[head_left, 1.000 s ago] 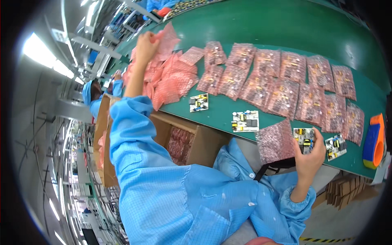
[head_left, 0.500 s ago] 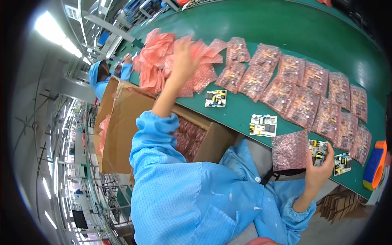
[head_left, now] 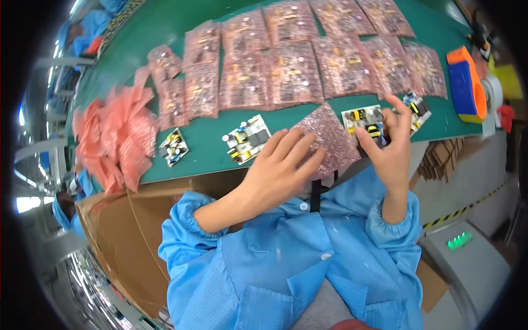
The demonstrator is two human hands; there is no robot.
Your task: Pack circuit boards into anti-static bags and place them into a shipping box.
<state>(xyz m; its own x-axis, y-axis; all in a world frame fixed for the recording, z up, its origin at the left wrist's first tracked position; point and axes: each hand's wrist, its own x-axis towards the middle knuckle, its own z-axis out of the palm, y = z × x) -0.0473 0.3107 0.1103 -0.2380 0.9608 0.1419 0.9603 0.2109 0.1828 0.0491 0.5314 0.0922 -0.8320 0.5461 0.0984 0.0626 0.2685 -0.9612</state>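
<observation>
Pink bag point(head_left: 324, 137) on green tabletop point(head_left: 165, 33) lies under left hand point(head_left: 278, 170), fingers spread flat on it; beside the bag, right hand point(head_left: 391, 148) fingers clamped on circuit board point(head_left: 364, 120).

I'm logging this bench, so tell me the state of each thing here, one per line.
Left hand: fingers spread, resting on pink bubble bag.
Right hand: pinching a circuit board at the bag's mouth.
Bare boards: lying flat, unbagged.
Filled bags: laid in rows.
Empty pink bags: loosely heaped.
Cardboard box: open.
</observation>
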